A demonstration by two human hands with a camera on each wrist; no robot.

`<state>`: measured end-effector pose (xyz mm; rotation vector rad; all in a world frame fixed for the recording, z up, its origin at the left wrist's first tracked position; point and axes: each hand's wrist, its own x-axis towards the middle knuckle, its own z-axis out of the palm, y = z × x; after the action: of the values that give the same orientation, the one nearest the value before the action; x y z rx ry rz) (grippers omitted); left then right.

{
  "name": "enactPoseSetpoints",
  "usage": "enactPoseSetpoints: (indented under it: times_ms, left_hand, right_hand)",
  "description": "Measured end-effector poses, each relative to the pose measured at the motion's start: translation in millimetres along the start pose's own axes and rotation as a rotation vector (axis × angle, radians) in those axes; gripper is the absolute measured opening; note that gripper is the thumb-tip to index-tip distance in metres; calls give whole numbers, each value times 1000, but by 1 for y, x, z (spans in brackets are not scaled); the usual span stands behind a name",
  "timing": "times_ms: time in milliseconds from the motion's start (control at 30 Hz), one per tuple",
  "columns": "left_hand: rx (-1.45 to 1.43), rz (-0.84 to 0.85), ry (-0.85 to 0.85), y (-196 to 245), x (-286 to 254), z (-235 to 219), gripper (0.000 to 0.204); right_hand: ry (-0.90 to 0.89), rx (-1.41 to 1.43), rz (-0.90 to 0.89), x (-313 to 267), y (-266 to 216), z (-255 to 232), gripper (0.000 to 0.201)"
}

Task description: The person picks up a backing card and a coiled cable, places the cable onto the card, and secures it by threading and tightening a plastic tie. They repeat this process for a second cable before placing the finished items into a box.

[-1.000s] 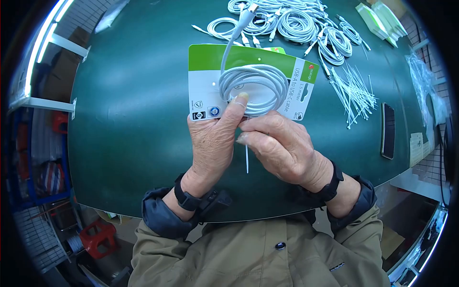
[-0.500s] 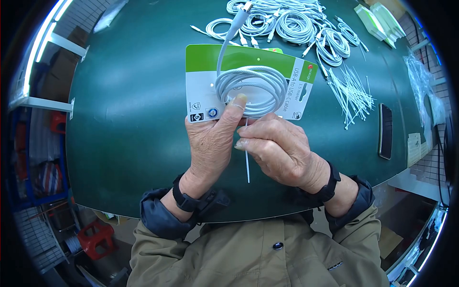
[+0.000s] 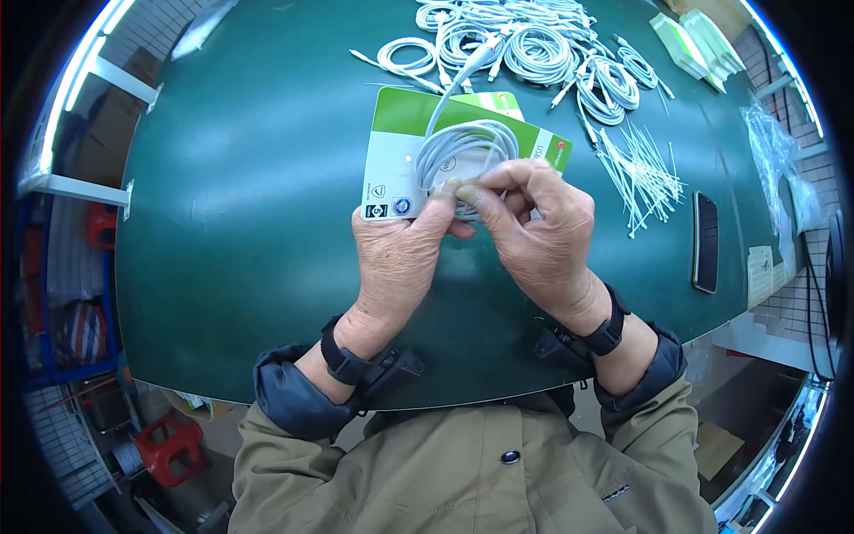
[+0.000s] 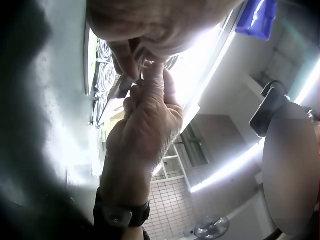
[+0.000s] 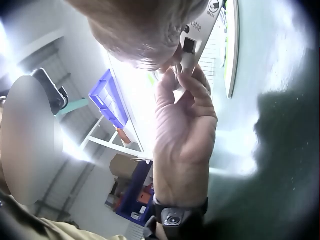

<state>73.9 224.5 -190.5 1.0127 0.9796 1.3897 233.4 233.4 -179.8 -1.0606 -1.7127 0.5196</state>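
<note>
My left hand [image 3: 400, 254] grips a green and white packaging card [image 3: 391, 151] with a coiled pale grey braided USB cable [image 3: 440, 160] on it, the thumb pressing on the coil's lower edge. One plug [image 3: 485, 55] of this cable sticks up past the card's top. Right against the left thumb tip, my right hand [image 3: 547, 227] pinches with thumb and index finger at a white cable tie, mostly hidden by the fingers. The right hand also covers the card's lower right part. In the right wrist view both hands' [image 5: 185, 120] fingertips meet beside the card [image 5: 202, 30].
Many coiled cables [image 3: 538, 53] lie piled at the table's back. Loose white cable ties [image 3: 636, 173] are to the right, near a phone [image 3: 705, 240]. Another card [image 3: 494, 105] lies behind the held one. Folded green and white packs [image 3: 698, 49] and clear plastic [image 3: 778, 169] sit at far right.
The right hand has risen from below the coil to the left thumb tip. The cable tie's tail that hung beneath the coil no longer shows there. The card has tilted, its right end now lower.
</note>
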Motion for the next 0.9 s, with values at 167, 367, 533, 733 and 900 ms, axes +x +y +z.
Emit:
enactPoseSetpoints:
  times_ms: [167,367,533,733,900]
  left_hand:
    - [19,16,7,-2,3,-1,27]
    - [19,5,29,-3,4,0,24]
    - [-21,-27,1,-1,2,-2,25]
    - [-49,16,34,6,0,1,17]
    - [-68,53,44,4,0,0,17]
  right_hand:
    - [27,-212,-443,10,18,1,28]
    - [-1,-383,-596,16,16,-4,40]
    - [-52,-367,-597,13,10,-12,48]
    - [-105,-279,-677,12,6,-19,54]
    - [-161,-257,-672,11,-5,-24,55]
